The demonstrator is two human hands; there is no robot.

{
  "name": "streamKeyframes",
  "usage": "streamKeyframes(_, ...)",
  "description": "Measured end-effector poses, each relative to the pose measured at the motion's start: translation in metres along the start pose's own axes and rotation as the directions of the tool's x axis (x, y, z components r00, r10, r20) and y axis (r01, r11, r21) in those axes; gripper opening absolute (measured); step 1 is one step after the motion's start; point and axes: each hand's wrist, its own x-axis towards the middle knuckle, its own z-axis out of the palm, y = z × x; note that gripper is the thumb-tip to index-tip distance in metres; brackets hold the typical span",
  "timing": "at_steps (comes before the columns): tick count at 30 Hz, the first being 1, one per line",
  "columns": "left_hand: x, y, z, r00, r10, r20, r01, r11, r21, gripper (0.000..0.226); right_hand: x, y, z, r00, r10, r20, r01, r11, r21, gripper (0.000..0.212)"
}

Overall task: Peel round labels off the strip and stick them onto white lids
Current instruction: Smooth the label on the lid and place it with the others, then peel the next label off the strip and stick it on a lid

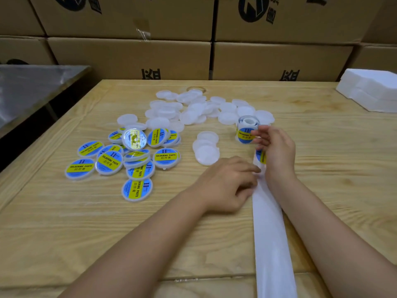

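A: Down at the strip [271,233] now, stretched flat along the worktop [333,168] from the roll [247,131] straight toward the body. Laid out that way, presumably, to bring the next one within easy reach.

B: And anchored, by the look of it. Left hand [225,183] set knuckles-up at the strip's left edge, fingers curled, tips touching the backing. Pressing or pinching? Cannot tell from here.

A: Probably holding it against the pull of a peel. Over to the right hand [278,151]: lying across the strip, fingertips against the roll, thumb hidden. Cannot tell that grip either.

B: 1 label [261,157] peeking out just under that palm, on the backing as far as can be seen.

A: Next in line, likely. Nearer the body, bare backing only, so plenty peeled off already.

B: Fits the heap of labelled lids [129,160] out left, clear of the work. Bare white lids [193,108] spread at the far side, with a stack of 3 [206,150] close beside the left hand.

A: Staged for a quick pickup, at a guess.

B: Cardboard boxes [129,57] walled up behind, foam block [373,91] far right.
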Motion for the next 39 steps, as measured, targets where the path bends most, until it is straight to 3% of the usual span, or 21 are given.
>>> streamKeyframes(3, -0.001, 0.003, -0.003, 0.998, -0.01, 0.059, 0.016, 0.995, -0.1, 0.012, 0.007, 0.006, -0.007, 0.976, -0.152, 0.157, 0.207, 0.874, -0.44, 0.03)
streamKeyframes(5, -0.001, 0.003, -0.005, 0.999, -0.029, 0.041, 0.034, 0.994, -0.108, 0.011, 0.009, 0.011, -0.009, 0.961, -0.166, 0.222, 0.266, 0.775, -0.574, 0.034)
streamKeyframes(7, -0.002, 0.003, -0.006, 0.998, -0.058, -0.002, 0.058, 0.993, -0.099, 0.012, 0.009, 0.014, -0.009, 0.957, -0.165, 0.24, 0.281, 0.741, -0.61, 0.039)
streamKeyframes(16, -0.002, 0.003, -0.001, 0.995, -0.051, -0.082, 0.043, 0.994, -0.098, 0.017, 0.01, 0.014, -0.007, 0.961, -0.198, 0.194, 0.274, 0.78, -0.563, 0.032)
streamKeyframes(19, 0.0, -0.005, 0.004, 0.996, -0.084, -0.033, 0.082, 0.995, -0.049, 0.037, 0.009, 0.009, -0.007, 0.948, -0.233, 0.216, 0.316, 0.761, -0.566, 0.029)
streamKeyframes(23, 0.004, -0.009, 0.005, 0.986, -0.152, 0.071, 0.153, 0.988, -0.017, 0.057, 0.004, -0.001, -0.009, 0.89, -0.353, 0.288, 0.447, 0.55, -0.705, 0.026)
streamKeyframes(25, 0.006, -0.01, 0.005, 0.971, -0.211, 0.115, 0.219, 0.974, -0.061, 0.063, 0.001, -0.006, -0.011, 0.899, -0.285, 0.333, 0.429, 0.417, -0.801, 0.023)
streamKeyframes(28, 0.005, -0.009, 0.004, 0.945, -0.289, 0.151, 0.311, 0.938, -0.151, 0.073, -0.002, -0.015, -0.014, 0.927, -0.062, 0.369, 0.372, 0.253, -0.893, 0.016)
streamKeyframes(31, 0.005, -0.008, 0.003, 0.926, -0.35, 0.145, 0.375, 0.9, -0.223, 0.076, -0.005, -0.026, -0.015, 0.905, 0.172, 0.39, 0.384, 0.07, -0.921, 0.013)
streamKeyframes(33, 0.005, -0.008, 0.003, 0.918, -0.364, 0.155, 0.391, 0.896, -0.211, 0.079, -0.008, -0.031, -0.014, 0.878, 0.269, 0.395, 0.412, -0.01, -0.911, 0.022)
streamKeyframes(35, 0.006, -0.009, 0.003, 0.918, -0.363, 0.16, 0.39, 0.901, -0.191, 0.08, -0.009, -0.034, -0.014, 0.866, 0.304, 0.396, 0.426, -0.037, -0.904, 0.028)
streamKeyframes(39, 0.007, -0.01, 0.004, 0.915, -0.365, 0.173, 0.393, 0.904, -0.168, 0.082, -0.01, -0.036, -0.013, 0.872, 0.294, 0.39, 0.406, 0.007, -0.914, 0.025)
